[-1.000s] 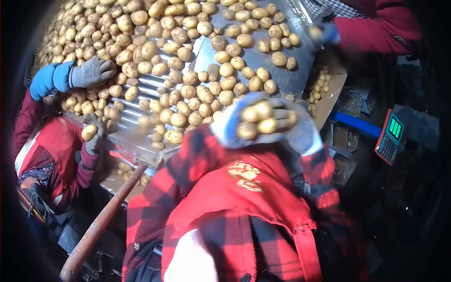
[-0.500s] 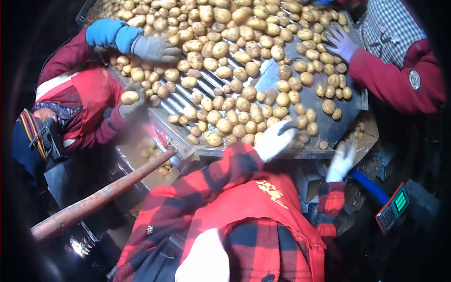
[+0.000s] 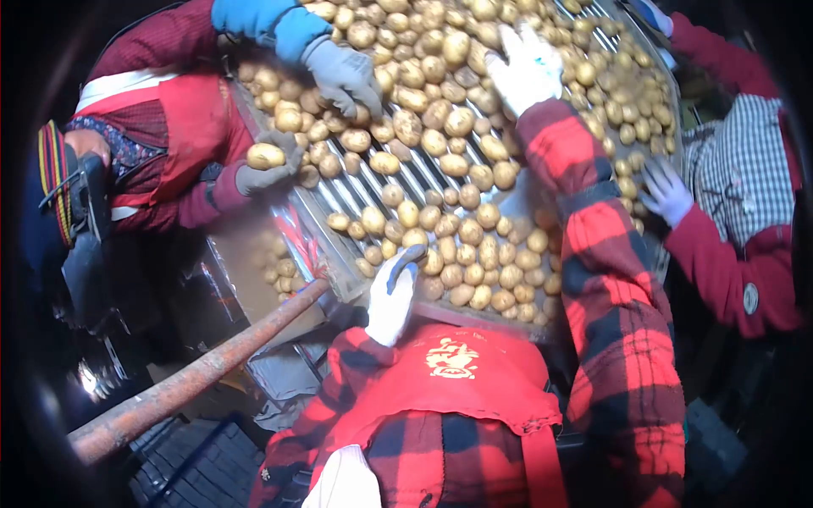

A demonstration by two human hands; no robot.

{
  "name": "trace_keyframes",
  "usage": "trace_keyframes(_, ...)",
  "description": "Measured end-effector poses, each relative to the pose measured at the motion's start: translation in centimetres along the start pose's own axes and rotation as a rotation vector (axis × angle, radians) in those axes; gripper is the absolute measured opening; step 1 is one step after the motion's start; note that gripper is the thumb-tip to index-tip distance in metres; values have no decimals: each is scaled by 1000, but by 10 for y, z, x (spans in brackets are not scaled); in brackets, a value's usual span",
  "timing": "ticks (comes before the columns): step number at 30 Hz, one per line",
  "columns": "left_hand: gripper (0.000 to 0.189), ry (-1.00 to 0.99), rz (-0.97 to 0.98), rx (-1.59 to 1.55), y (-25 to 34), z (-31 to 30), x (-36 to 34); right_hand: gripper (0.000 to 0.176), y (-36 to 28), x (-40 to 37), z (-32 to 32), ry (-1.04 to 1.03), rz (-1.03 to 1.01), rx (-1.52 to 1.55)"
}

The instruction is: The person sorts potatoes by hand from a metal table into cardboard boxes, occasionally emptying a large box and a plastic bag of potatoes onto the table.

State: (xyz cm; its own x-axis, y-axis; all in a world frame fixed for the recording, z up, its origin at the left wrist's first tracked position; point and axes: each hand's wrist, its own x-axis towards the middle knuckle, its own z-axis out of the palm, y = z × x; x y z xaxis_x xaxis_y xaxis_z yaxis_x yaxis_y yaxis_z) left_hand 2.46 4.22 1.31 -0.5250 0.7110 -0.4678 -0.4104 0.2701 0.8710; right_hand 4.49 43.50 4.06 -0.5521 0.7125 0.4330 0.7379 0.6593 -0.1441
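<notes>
My left hand (image 3: pixel 393 292), in a white glove with grey fingertips, is at the near edge of the sorting table. Its fingers are stretched out beside the nearest potatoes (image 3: pixel 466 252), and I see nothing held in it. Reaching far over the table, my right hand (image 3: pixel 527 69), also white-gloved, lies on the heaped potatoes with its fingers apart. Its palm side is hidden. Bare metal rollers (image 3: pixel 343 196) show between the potatoes left of the middle.
A co-worker's grey-gloved hand (image 3: pixel 345 78) touches potatoes at left; that person's other hand holds a potato (image 3: pixel 265 156). At right is another person's purple-gloved hand (image 3: pixel 667 193). A rusty pole (image 3: pixel 203 370) slants in at lower left, near a box of potatoes (image 3: pixel 241 271).
My right hand has gone from beyond the table's right edge up onto the far potatoes. My left hand has moved left along the near edge. The view has shifted.
</notes>
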Motion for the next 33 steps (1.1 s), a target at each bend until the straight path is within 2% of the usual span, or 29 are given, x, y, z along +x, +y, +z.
trace_keyframes(2,32,14,114,153,4,-2,8,58,4,38,15,-74,-39,-54)
trace_keyframes(4,32,32,191,198,14,3,22,61,-17,58,22,-281,-34,57)
trace_keyframes(5,33,35,252,249,22,9,29,62,-35,57,25,-264,-38,-66)
trace_keyframes(7,33,67,215,233,50,30,45,65,-50,44,47,-166,-38,-255)
trace_keyframes(8,32,76,173,228,64,35,59,62,-55,33,47,-134,-2,-194)
trace_keyframes(9,32,13,311,359,62,32,84,60,-58,27,45,-167,-8,-195)
trace_keyframes(10,32,55,483,270,55,38,104,58,-61,21,41,-198,-16,-197)
trace_keyframes(11,33,68,454,192,68,48,119,53,-63,13,36,-199,-65,-232)
trace_keyframes(12,37,109,592,543,79,45,142,54,-68,5,32,-277,-117,-254)
trace_keyframes(14,42,130,701,572,91,47,190,55,-72,-34,52,-330,-191,-201)
trace_keyframes(15,47,217,746,742,96,46,209,55,-74,-48,57,-322,-169,-164)
trace_keyframes(17,56,207,768,968,98,36,249,59,-79,-69,43,-378,-164,-131)
trace_keyframes(19,58,202,813,1165,95,36,243,60,-81,-85,24,-397,-163,-116)
trace_keyframes(20,55,217,722,1176,89,41,234,62,-81,-86,18,-393,-166,-97)
trace_keyframes(22,53,271,781,1288,60,32,220,64,-87,-96,8,-405,-191,-91)
trace_keyframes(24,52,230,737,1380,40,22,203,65,-95,-106,-20,-481,-254,-151)
trace_keyframes(26,55,174,731,1399,40,16,173,71,-95,-137,-19,-552,-262,-57)
trace_keyframes(28,57,101,692,1468,37,11,152,74,-94,-169,-25,-530,-252,89)
trace_keyframes(29,58,112,692,1448,28,11,146,64,-88,-177,-26,-467,-265,130)
trace_keyframes(30,53,127,714,1392,19,10,139,64,-80,-176,-29,-466,-266,130)
trace_keyframes(32,53,168,732,1355,25,11,124,51,-67,-166,-37,-380,-333,242)
trace_keyframes(33,53,169,731,1349,23,9,121,41,-66,-154,-38,-230,-330,287)
